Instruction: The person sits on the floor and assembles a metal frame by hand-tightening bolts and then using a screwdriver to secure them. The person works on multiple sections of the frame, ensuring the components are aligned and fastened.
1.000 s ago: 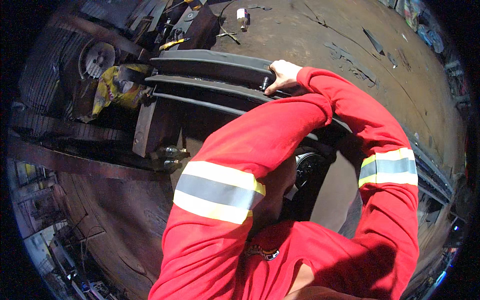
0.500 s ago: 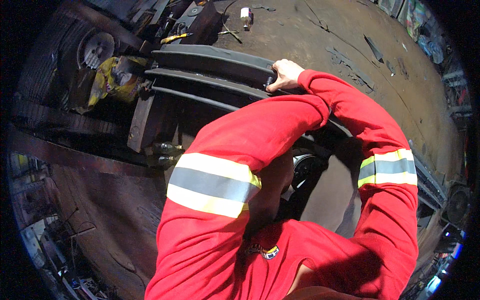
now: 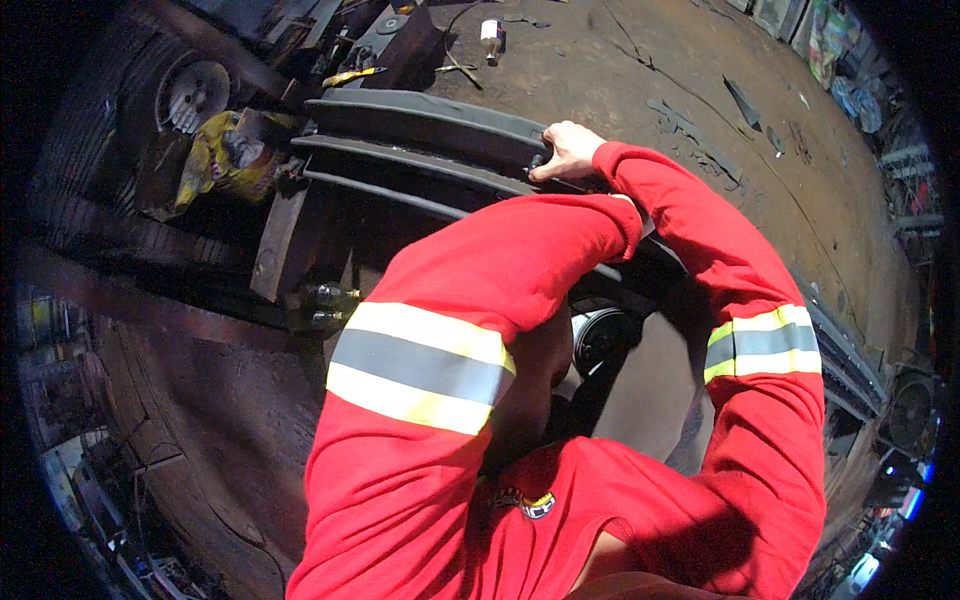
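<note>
- Three long dark curved steel leaves (image 3: 430,125) lie stacked side by side, running from upper left across to the right behind the arms; they sit on a dark block (image 3: 285,240) above the dirt floor (image 3: 640,70).
- The right hand (image 3: 565,150) rests on the top leaf near its middle, fingers curled down over the edge, gripping it.
- The left hand is hidden behind the red sleeve (image 3: 480,290), so its fingers cannot be judged.
- Both arms wear red sleeves, each with one yellow-and-grey reflective band: two bands in all.
- One round dark part with a bright rim (image 3: 605,340) shows between the arms, below the leaves.
- Two bolt ends (image 3: 325,305) stick out at the lower end of the block.
- One yellow crumpled bag (image 3: 215,155) lies just left of the leaves, beside a round metal disc (image 3: 195,95).
- One small white bottle (image 3: 491,30) stands on the floor beyond the leaves; a yellow-handled tool (image 3: 350,77) lies near their upper end.
- The floor is brown packed earth, stained and strewn with scraps.
- The place is a dim workshop with metal clutter at the left and lower right edges.
</note>
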Demonstrator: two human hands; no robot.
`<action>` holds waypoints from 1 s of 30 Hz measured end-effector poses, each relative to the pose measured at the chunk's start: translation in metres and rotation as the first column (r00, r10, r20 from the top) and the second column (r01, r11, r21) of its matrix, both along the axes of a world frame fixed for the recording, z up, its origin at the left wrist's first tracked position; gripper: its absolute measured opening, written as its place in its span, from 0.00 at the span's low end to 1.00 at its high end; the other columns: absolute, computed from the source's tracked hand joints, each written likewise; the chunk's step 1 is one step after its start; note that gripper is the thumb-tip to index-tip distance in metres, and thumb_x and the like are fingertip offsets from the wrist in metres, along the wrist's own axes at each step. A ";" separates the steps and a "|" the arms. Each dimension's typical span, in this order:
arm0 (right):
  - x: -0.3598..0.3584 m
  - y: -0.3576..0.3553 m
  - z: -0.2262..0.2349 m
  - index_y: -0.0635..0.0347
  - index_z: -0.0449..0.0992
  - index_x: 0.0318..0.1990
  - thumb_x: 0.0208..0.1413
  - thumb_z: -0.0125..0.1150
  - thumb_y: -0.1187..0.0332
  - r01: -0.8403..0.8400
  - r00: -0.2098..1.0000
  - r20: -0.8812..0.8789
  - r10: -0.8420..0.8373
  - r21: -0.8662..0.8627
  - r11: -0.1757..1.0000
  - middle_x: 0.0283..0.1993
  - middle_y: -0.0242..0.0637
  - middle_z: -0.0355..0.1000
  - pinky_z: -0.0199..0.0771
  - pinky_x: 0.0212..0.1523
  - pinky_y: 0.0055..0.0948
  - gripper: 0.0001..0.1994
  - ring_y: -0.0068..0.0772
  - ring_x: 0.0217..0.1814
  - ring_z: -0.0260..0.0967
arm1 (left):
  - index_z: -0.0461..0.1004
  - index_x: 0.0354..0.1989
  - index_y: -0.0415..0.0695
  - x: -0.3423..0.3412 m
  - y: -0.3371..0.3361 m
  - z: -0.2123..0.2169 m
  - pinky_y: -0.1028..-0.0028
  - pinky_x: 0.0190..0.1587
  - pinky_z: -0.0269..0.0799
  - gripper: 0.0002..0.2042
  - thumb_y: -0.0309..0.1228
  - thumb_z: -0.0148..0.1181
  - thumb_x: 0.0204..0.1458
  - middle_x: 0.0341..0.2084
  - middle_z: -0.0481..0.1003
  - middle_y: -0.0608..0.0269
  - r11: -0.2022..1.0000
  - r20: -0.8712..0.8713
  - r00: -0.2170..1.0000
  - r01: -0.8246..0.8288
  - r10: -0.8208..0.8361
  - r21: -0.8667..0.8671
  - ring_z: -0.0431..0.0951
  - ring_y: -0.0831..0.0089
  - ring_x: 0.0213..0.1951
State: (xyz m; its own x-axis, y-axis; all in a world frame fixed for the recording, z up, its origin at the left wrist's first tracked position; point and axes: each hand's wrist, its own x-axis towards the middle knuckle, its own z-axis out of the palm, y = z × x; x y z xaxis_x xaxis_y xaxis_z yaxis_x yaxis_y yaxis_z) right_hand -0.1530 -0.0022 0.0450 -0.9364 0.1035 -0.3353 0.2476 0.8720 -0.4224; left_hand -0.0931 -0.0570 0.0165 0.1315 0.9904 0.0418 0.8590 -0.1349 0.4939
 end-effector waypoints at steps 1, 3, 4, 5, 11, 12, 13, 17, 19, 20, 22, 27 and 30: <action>0.000 -0.001 0.001 0.68 0.77 0.32 0.31 0.65 0.46 -0.002 1.000 -0.014 0.002 0.000 1.000 0.30 0.52 0.74 0.73 0.39 0.39 0.29 0.46 0.35 0.74 | 0.68 0.53 0.47 -0.002 -0.002 -0.001 0.68 0.60 0.57 0.22 0.44 0.45 0.53 0.55 0.66 0.57 1.000 0.010 1.000 -0.003 0.003 0.001 0.64 0.63 0.57; -0.001 -0.004 0.003 0.68 0.77 0.30 0.32 0.65 0.49 -0.004 0.999 -0.045 0.004 0.002 1.000 0.28 0.52 0.74 0.73 0.37 0.38 0.27 0.45 0.32 0.74 | 0.68 0.53 0.47 -0.004 -0.008 -0.003 0.68 0.60 0.56 0.22 0.44 0.45 0.53 0.55 0.66 0.57 1.000 0.022 1.000 -0.006 0.006 0.004 0.64 0.64 0.58; -0.001 -0.005 0.004 0.69 0.77 0.30 0.32 0.66 0.49 -0.010 0.999 -0.041 0.010 0.002 1.000 0.28 0.53 0.74 0.73 0.37 0.38 0.27 0.45 0.32 0.74 | 0.68 0.53 0.47 -0.004 -0.010 -0.005 0.68 0.60 0.56 0.22 0.45 0.45 0.53 0.56 0.66 0.57 1.000 0.027 1.000 -0.009 0.009 0.010 0.64 0.64 0.58; -0.002 -0.007 0.005 0.69 0.77 0.30 0.32 0.66 0.49 -0.017 0.999 -0.036 0.017 0.002 1.000 0.28 0.53 0.74 0.73 0.37 0.38 0.27 0.46 0.33 0.74 | 0.68 0.54 0.47 -0.006 -0.012 -0.007 0.68 0.61 0.56 0.22 0.45 0.45 0.53 0.56 0.65 0.57 1.000 0.035 0.999 -0.013 0.012 0.012 0.63 0.64 0.58; -0.004 -0.004 0.009 0.70 0.77 0.32 0.30 0.67 0.47 -0.039 0.999 0.000 0.039 0.025 0.999 0.31 0.54 0.74 0.73 0.39 0.38 0.30 0.47 0.35 0.74 | 0.67 0.55 0.48 -0.013 -0.019 0.005 0.69 0.62 0.54 0.23 0.45 0.44 0.54 0.58 0.64 0.58 0.998 0.082 0.996 -0.041 0.037 0.050 0.62 0.65 0.60; -0.003 -0.002 0.009 0.69 0.77 0.33 0.29 0.67 0.46 -0.043 0.999 0.024 0.042 0.028 0.999 0.32 0.54 0.75 0.73 0.39 0.38 0.31 0.48 0.36 0.74 | 0.67 0.55 0.47 -0.015 -0.025 0.017 0.67 0.63 0.53 0.24 0.45 0.45 0.53 0.58 0.63 0.55 0.999 0.195 0.981 -0.022 0.016 0.030 0.61 0.62 0.60; -0.006 -0.005 0.013 0.70 0.77 0.32 0.28 0.68 0.47 -0.042 0.999 0.019 0.042 0.030 0.999 0.32 0.54 0.75 0.73 0.39 0.38 0.31 0.46 0.35 0.75 | 0.67 0.55 0.46 -0.020 -0.024 0.004 0.65 0.63 0.52 0.23 0.44 0.45 0.53 0.58 0.63 0.55 0.995 0.173 0.984 0.015 -0.032 0.095 0.61 0.61 0.60; -0.005 -0.005 0.014 0.70 0.77 0.33 0.28 0.68 0.47 0.002 0.999 0.046 -0.001 -0.014 1.000 0.33 0.53 0.75 0.74 0.40 0.37 0.31 0.46 0.36 0.75 | 0.67 0.53 0.46 -0.022 -0.017 -0.011 0.65 0.60 0.55 0.21 0.41 0.47 0.52 0.56 0.65 0.54 0.998 0.102 0.995 0.017 -0.024 0.062 0.63 0.60 0.58; -0.003 -0.003 0.010 0.69 0.77 0.34 0.29 0.68 0.47 0.001 0.998 0.055 -0.002 0.020 1.000 0.34 0.54 0.75 0.73 0.40 0.38 0.31 0.47 0.38 0.75 | 0.68 0.52 0.45 -0.015 -0.016 -0.008 0.64 0.58 0.57 0.21 0.40 0.47 0.51 0.55 0.65 0.54 0.999 0.081 0.996 0.031 -0.034 0.039 0.64 0.60 0.57; -0.006 -0.001 0.008 0.69 0.77 0.35 0.29 0.68 0.47 -0.002 0.999 0.044 0.001 0.025 1.000 0.35 0.54 0.74 0.73 0.41 0.38 0.31 0.48 0.38 0.74 | 0.68 0.51 0.45 -0.015 -0.013 -0.006 0.64 0.57 0.58 0.20 0.39 0.48 0.50 0.54 0.66 0.54 0.998 0.076 0.996 0.039 -0.042 0.041 0.65 0.60 0.56; -0.005 -0.001 0.006 0.69 0.77 0.35 0.30 0.67 0.46 -0.017 0.999 0.041 0.016 0.020 1.000 0.36 0.54 0.74 0.73 0.41 0.39 0.31 0.48 0.39 0.74 | 0.68 0.50 0.45 -0.010 -0.012 -0.007 0.64 0.56 0.60 0.20 0.38 0.48 0.49 0.53 0.66 0.53 0.998 0.062 0.997 0.054 -0.055 0.023 0.66 0.60 0.55; -0.004 0.000 0.014 0.71 0.76 0.30 0.33 0.66 0.49 -0.050 0.999 0.021 0.050 0.008 0.999 0.30 0.55 0.74 0.72 0.37 0.38 0.28 0.45 0.34 0.75 | 0.69 0.48 0.44 -0.004 -0.007 -0.005 0.64 0.51 0.64 0.18 0.35 0.50 0.47 0.50 0.68 0.53 0.994 0.013 0.994 0.107 -0.107 0.021 0.68 0.59 0.52; -0.003 0.002 0.015 0.71 0.76 0.29 0.32 0.66 0.47 -0.065 0.998 0.009 0.065 -0.004 0.998 0.28 0.55 0.74 0.72 0.36 0.38 0.29 0.46 0.33 0.75 | 0.70 0.46 0.44 0.007 -0.009 0.000 0.63 0.49 0.67 0.17 0.33 0.51 0.46 0.48 0.69 0.52 0.987 -0.032 0.987 0.160 -0.160 0.009 0.70 0.59 0.50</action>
State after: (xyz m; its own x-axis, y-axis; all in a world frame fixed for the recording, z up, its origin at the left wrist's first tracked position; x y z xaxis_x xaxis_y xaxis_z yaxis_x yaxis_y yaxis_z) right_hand -0.1559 -0.0004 0.0603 -0.9382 0.0410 -0.3437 0.1939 0.8847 -0.4239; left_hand -0.0862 -0.0665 0.0166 0.2894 0.9561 0.0465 0.8407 -0.2771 0.4653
